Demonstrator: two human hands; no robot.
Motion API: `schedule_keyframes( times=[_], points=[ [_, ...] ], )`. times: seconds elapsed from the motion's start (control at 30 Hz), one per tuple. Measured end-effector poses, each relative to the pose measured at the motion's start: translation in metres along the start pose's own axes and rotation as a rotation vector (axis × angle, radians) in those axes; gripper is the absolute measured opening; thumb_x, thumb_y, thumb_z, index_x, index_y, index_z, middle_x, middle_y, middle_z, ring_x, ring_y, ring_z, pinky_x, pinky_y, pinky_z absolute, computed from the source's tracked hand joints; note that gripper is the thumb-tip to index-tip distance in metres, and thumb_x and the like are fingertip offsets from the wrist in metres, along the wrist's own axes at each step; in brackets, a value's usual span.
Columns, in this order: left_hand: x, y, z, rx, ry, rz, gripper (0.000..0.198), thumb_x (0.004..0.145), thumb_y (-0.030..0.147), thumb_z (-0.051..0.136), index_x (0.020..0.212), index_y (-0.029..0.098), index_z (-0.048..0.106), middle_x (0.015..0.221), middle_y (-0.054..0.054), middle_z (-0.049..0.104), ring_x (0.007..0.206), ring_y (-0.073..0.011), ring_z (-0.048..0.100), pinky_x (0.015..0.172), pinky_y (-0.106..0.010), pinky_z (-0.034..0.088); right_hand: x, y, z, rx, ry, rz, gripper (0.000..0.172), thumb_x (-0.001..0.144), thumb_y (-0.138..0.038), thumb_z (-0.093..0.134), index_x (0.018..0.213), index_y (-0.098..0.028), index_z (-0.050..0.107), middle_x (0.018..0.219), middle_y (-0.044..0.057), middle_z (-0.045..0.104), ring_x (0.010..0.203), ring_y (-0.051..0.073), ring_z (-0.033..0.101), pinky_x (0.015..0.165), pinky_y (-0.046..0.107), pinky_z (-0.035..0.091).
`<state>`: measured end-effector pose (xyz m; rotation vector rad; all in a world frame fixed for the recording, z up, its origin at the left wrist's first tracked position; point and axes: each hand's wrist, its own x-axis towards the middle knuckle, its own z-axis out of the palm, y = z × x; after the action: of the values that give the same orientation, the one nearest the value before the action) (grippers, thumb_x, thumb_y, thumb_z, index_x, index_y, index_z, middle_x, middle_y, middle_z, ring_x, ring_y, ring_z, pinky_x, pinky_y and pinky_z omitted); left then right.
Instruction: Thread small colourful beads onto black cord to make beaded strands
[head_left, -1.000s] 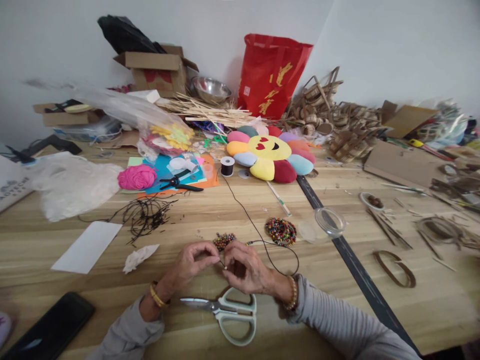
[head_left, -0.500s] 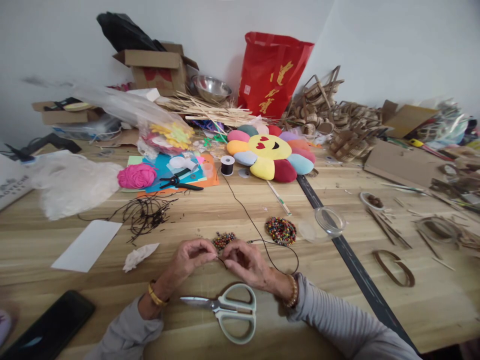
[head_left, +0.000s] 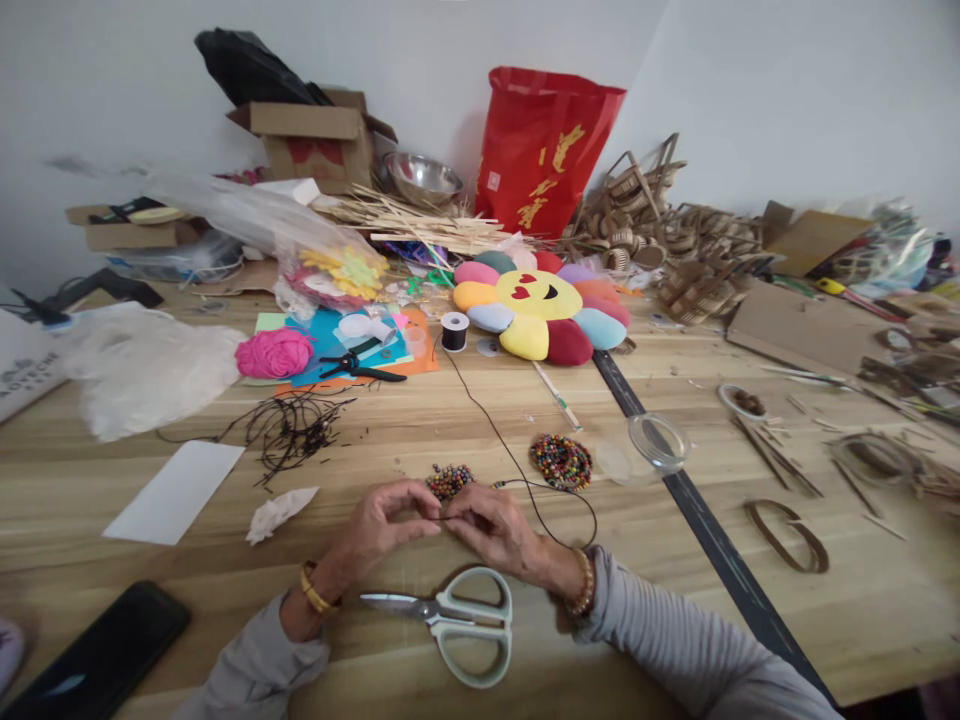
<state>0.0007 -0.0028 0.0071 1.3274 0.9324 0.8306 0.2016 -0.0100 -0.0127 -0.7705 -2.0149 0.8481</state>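
Fingertips of my left hand point(head_left: 390, 520) and my right hand point(head_left: 491, 520) almost meet, each pinching a black cord point(head_left: 443, 518) that spans the small gap between them. Just beyond my fingers lies a pile of loose multicoloured beads point(head_left: 450, 480). To its right is a coil of strung beads point(head_left: 561, 461). More black cord point(head_left: 487, 418) runs from a spool point(head_left: 454, 332) and loops on the table beside my right wrist. Below my hands lie scissors point(head_left: 471, 628) with pale green handles, blades pointing left.
A black phone point(head_left: 101, 650), a white card point(head_left: 174, 492) and crumpled tissue point(head_left: 279, 514) lie on the left, near tangled black cord point(head_left: 296, 430). A clear round lid point(head_left: 658, 442) sits right of the coil. Behind are a flower cushion point(head_left: 540, 305) and a red bag point(head_left: 550, 150).
My left hand has shifted slightly to the right and the cord between my fingertips now lies nearly level instead of slanting down. Other things have stayed put.
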Motion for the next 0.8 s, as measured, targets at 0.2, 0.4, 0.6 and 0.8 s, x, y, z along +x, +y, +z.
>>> schedule_keyframes(
  times=[0.2,0.4,0.6,0.8],
  points=[
    [-0.001,0.0,0.002,0.102,-0.019,0.006,0.018,0.066,0.026,0.076,0.075,0.014,0.066,0.073,-0.002,0.066,0.073,-0.0161,0.059,0.072,-0.027,0.047,0.002,-0.003,-0.001,-0.031,0.012,-0.007,0.02,0.093,-0.03,0.05,0.083,-0.016,0.06,0.069,0.003,0.059,0.061,0.012,0.053,0.055,0.022,0.042],
    [-0.001,0.003,0.004,0.179,-0.019,0.063,0.015,0.073,0.028,0.071,0.07,0.014,0.068,0.072,-0.004,0.067,0.073,-0.0175,0.06,0.072,-0.028,0.046,0.002,0.0,0.002,-0.055,0.012,-0.03,0.018,0.092,-0.028,0.051,0.081,-0.016,0.058,0.067,0.003,0.058,0.06,0.012,0.052,0.054,0.022,0.041],
    [0.0,0.003,0.002,0.142,-0.017,0.097,0.021,0.074,0.033,0.069,0.066,0.014,0.064,0.068,-0.003,0.064,0.068,-0.0162,0.058,0.068,-0.027,0.045,0.003,-0.005,-0.01,-0.195,-0.164,-0.044,0.013,0.089,-0.029,0.058,0.091,-0.017,0.059,0.082,0.005,0.06,0.073,0.014,0.056,0.063,0.023,0.043],
    [-0.002,0.006,0.001,0.091,0.003,0.076,0.022,0.073,0.033,0.07,0.065,0.014,0.062,0.068,-0.003,0.063,0.069,-0.0162,0.057,0.068,-0.026,0.045,0.003,-0.008,-0.024,-0.426,-0.339,-0.041,0.01,0.092,-0.024,0.054,0.094,-0.02,0.063,0.086,0.003,0.059,0.073,0.013,0.055,0.061,0.022,0.039]
  ],
)
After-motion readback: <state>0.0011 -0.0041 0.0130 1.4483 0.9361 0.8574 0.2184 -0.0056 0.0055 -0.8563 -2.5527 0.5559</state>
